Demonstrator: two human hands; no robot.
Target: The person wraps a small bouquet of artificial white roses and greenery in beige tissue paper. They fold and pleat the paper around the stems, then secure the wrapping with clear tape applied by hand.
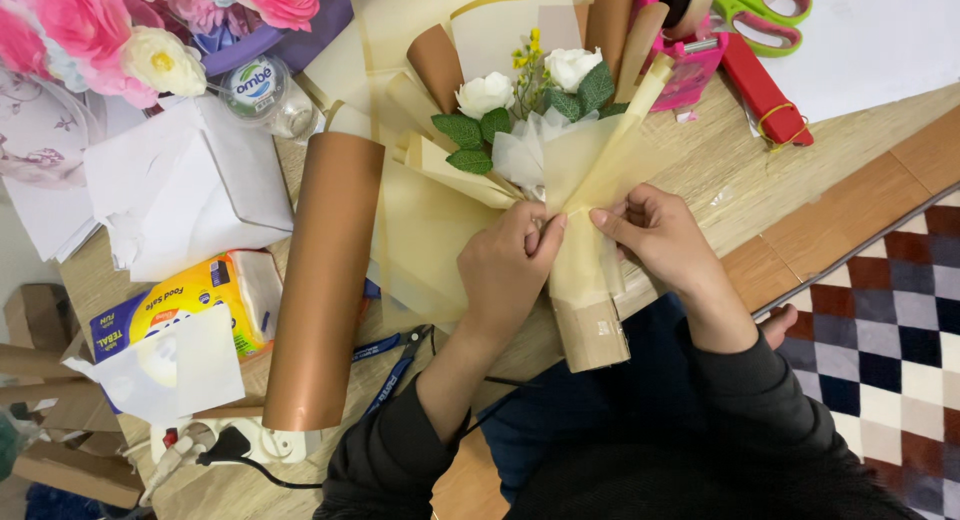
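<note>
Head view: the left hand [505, 265] and the right hand [655, 235] meet at the waist of a small bouquet [545, 130] lying on the wooden surface [820, 170]; each grip is closed, pinching the pale yellow wrapping paper [590, 170] where it gathers just above the brown paper stem sleeve [590, 330]. The white roses [485, 92] and green leaves point away from the person, the sleeve toward them. To do this gathering well, it seems wise to keep both pinches tight at one point so the folds do not slip; to draw the sheet evenly round the stems; and to avoid crushing the blooms.

Hard to make out: the fingertips are buried in the paper, so whether tape or ribbon is held cannot be told; the stems are hidden inside the sleeve. A copper paper roll [322, 280] lies just to the left; green-handled scissors [765, 10] and a pink tape dispenser [690, 65] are cut off at the top edge; the pink flowers [90, 30] in the corner are only partly in view.
</note>
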